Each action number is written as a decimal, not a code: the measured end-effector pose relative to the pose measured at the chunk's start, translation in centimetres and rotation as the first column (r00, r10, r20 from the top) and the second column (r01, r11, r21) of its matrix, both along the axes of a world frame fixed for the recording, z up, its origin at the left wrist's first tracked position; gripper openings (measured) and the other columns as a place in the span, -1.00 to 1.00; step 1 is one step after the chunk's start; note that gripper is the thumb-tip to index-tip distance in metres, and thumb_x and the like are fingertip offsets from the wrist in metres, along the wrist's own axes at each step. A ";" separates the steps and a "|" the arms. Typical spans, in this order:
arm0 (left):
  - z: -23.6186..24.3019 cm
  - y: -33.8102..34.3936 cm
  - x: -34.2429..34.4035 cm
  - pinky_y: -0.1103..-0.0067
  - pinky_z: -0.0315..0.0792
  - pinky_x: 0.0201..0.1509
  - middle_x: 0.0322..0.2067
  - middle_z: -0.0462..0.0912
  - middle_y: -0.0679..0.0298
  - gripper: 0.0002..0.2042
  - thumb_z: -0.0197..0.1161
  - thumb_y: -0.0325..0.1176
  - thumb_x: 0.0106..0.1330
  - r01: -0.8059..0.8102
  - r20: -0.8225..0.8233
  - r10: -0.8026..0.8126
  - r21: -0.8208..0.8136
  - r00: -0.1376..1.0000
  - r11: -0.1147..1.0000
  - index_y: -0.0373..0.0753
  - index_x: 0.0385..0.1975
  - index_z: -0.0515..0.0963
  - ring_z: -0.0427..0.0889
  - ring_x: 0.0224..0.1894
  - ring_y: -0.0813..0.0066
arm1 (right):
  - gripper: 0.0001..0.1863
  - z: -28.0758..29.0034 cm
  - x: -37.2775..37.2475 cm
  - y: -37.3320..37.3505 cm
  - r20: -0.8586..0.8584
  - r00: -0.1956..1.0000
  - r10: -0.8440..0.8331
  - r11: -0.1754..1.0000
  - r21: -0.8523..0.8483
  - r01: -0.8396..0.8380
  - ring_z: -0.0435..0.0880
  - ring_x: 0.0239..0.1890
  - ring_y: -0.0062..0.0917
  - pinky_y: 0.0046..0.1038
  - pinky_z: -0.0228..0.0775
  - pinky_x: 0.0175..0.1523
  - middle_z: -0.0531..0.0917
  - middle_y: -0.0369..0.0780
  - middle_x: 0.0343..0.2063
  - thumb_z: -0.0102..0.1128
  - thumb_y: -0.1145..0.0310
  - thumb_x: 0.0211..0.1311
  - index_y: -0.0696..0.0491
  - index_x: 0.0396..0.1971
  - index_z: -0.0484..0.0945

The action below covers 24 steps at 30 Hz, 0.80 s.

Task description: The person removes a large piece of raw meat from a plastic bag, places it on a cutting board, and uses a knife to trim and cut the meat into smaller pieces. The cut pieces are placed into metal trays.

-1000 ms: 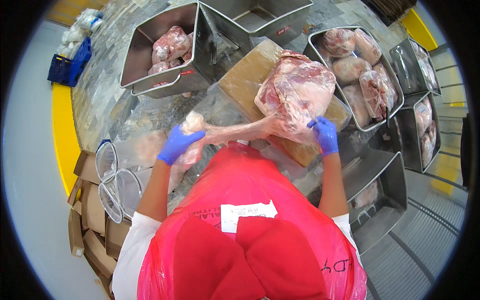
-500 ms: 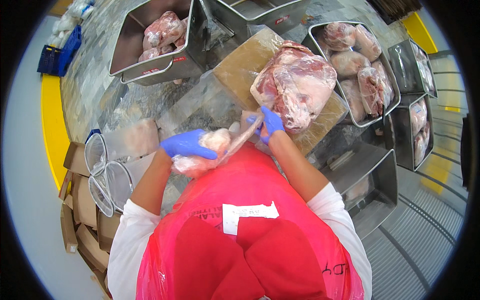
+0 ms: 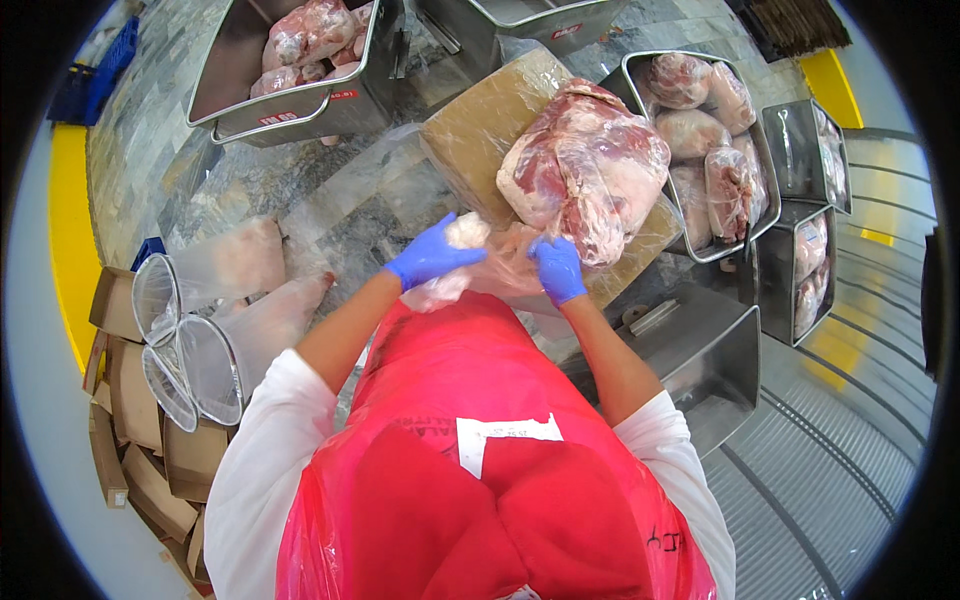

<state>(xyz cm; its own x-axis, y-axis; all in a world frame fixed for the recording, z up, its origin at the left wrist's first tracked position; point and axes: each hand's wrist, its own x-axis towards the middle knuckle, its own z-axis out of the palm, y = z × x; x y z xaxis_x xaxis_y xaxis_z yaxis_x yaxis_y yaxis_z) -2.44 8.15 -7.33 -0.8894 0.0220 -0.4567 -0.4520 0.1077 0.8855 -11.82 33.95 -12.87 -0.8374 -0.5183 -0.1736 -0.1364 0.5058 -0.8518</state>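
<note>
My left hand (image 3: 430,257), in a blue glove, is closed around a plastic-wrapped piece of pale meat (image 3: 440,291) just above my apron. From it a stretch of clear plastic bag (image 3: 508,262) runs across to my right hand (image 3: 558,269), also blue-gloved, whose fingers are closed on the bag's end. Right beyond that hand lies a large raw cut of meat (image 3: 585,165), red with white fat. It rests on a cardboard box (image 3: 478,125) covered in clear film.
Metal tubs of bagged meat stand at the far left (image 3: 262,128) and right (image 3: 690,245); another tub (image 3: 725,375) is near my right arm. Wire-rimmed clear tubes (image 3: 222,365) lie at left, beside cardboard trays (image 3: 135,395). A yellow post (image 3: 75,230) edges the left wall.
Both hands have moved; the left one has shifted right and farther away with the wrapped meat. The bag stretched between them now lies close to the large cut.
</note>
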 end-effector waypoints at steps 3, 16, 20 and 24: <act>-1.3 1.4 -4.3 0.52 0.60 -0.01 -0.14 0.73 0.23 -0.49 0.27 0.12 0.44 -0.044 0.366 -0.115 0.398 0.923 0.916 -0.25 0.05 0.60 0.68 -0.16 0.50 | -0.84 0.0 -0.6 1.4 0.034 0.996 0.085 0.994 -0.073 -0.082 0.58 -0.52 -0.37 -0.29 0.37 -0.35 0.61 -0.13 -0.57 0.09 0.44 0.19 0.10 -0.46 0.67; -6.4 8.7 -7.7 0.56 0.58 -0.07 -0.15 0.74 0.26 -0.57 0.22 0.00 0.50 -0.132 0.447 -0.437 0.801 0.780 0.584 -0.29 0.03 0.64 0.68 -0.21 0.51 | -0.81 7.0 2.0 2.0 0.090 0.978 0.186 0.915 0.346 -0.206 0.69 -0.36 -0.13 -0.13 0.52 -0.18 0.69 -0.03 -0.40 0.09 0.34 0.29 0.14 -0.25 0.59; -8.6 11.5 -7.9 0.50 0.58 -0.09 -0.17 0.75 0.22 -0.53 0.28 0.02 0.43 -0.027 0.381 -0.292 0.646 0.877 0.763 -0.32 0.01 0.64 0.68 -0.22 0.47 | -0.80 10.4 2.1 0.2 0.015 0.885 0.465 0.741 0.541 -0.399 0.71 -0.20 0.06 0.01 0.54 -0.08 0.71 0.09 -0.30 0.07 0.36 0.26 0.13 -0.25 0.61; -7.4 11.6 -8.5 0.40 0.58 0.01 -0.14 0.76 0.07 -0.49 0.33 0.01 0.32 0.147 0.237 -0.201 0.227 0.951 0.963 -0.38 -0.02 0.66 0.72 -0.14 0.31 | -0.80 12.4 -0.3 0.2 0.041 0.896 0.442 0.725 0.571 -0.385 0.72 -0.26 0.04 0.02 0.55 -0.12 0.70 0.08 -0.35 0.11 0.35 0.23 0.10 -0.25 0.62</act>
<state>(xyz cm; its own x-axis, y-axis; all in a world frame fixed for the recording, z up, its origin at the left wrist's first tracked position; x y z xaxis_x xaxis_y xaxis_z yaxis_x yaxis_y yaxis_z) -10.99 19.76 -14.70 -0.7172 0.2825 -0.6370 -0.6560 0.0348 0.7540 -12.08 34.18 -0.51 -0.5895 -0.6548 -0.4729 -0.5064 0.7558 -0.4151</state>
